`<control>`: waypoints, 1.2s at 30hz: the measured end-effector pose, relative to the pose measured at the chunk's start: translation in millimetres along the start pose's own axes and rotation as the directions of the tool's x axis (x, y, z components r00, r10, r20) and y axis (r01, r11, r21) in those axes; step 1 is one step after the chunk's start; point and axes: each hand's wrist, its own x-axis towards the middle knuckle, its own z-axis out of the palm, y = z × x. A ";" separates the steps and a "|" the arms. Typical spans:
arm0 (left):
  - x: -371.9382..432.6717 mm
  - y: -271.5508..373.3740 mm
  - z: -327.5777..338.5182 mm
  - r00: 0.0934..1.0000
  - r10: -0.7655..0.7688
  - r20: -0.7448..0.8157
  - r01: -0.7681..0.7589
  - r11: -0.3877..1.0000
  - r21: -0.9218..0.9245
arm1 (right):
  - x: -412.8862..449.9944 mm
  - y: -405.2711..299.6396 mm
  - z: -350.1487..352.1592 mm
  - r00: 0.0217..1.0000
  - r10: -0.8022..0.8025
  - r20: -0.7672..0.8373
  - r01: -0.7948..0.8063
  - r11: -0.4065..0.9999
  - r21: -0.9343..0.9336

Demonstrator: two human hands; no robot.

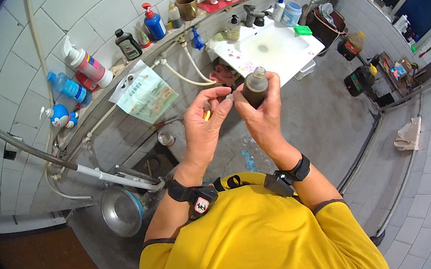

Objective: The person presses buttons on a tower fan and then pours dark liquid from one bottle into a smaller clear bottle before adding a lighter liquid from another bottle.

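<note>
In my right hand (260, 115) is an upright clear bottle of dark liquid (255, 89), its narrow neck uncapped at the top. My left hand (207, 121) is raised beside it, thumb and forefinger pinching a small whitish piece (230, 97) close to my right thumb. A small yellow item (207, 115) shows inside the curled fingers of that hand. What the small pieces are cannot be told. Beyond the bottle stands a white sink (290, 47) with a pump bottle (233, 28) and a green sponge (303, 30) on its rim.
A wall ledge (114, 64) carries a blue pump bottle (154, 22), a brass-coloured cup (187, 7) and several other bottles. A printed pouch (144, 93) hangs under it. A metal basin (121, 211) lies low at left; a glass jar (166, 138) stands below my left hand. Oil jugs (360, 80) stand at right.
</note>
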 end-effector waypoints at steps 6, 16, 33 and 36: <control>-3.5 -3.2 -4.6 0.998 0.047 -0.030 -0.044 0.995 0.085 | -3.3 -3.2 3.2 0.999 0.023 0.038 -0.024 0.999 0.030; -3.2 81.0 -23.4 0.957 0.205 0.207 -0.289 0.753 0.591 | -22.5 0.7 -13.1 0.905 0.028 0.425 0.019 0.994 -0.105; -25.4 87.9 -17.4 0.958 0.035 0.283 -0.249 0.588 0.769 | -39.0 11.6 -27.3 0.811 -0.007 0.584 0.111 0.983 -0.143; -27.3 92.0 -18.1 0.941 0.049 0.336 -0.306 0.548 0.778 | -41.9 10.6 -29.3 0.793 0.006 0.609 0.108 0.983 -0.151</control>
